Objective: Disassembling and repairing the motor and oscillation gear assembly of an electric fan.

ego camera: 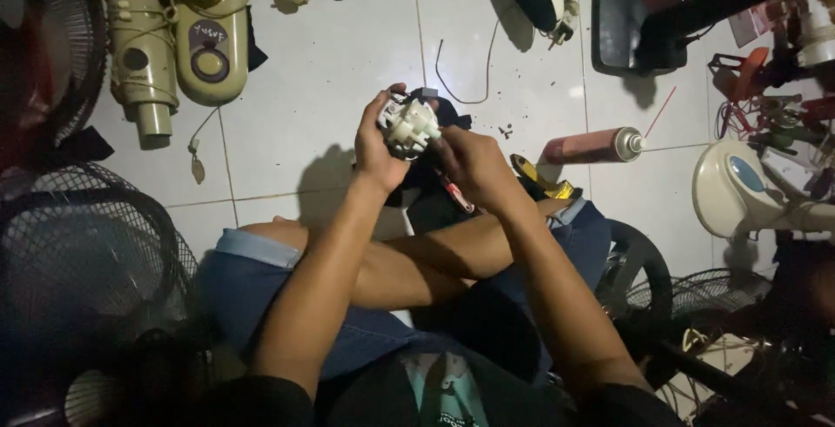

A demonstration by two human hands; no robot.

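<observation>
Here, a small white plastic switch block (410,125) with ribbed knobs sits in the air above the white tiled floor (322,79), held between both hands over the person's knees. The left hand (376,142) wraps around its left side, fingers closed on the block. The right hand (470,164) meets it from the right, fingers curled shut around a thin red-handled tool (456,193) whose tip is hidden by the block. A dark part (439,105) with black wires shows just behind the block.

Farther out on the floor, a pink spray can (593,145) lies on its side to the right of the hands, and a yellow tape roll (541,178) rests near the right knee. Two beige fan housings (178,31) lie toward the upper left corner, a black fan base (635,11) toward the upper right. A dark wire fan guard (83,244) stands at the left edge.
</observation>
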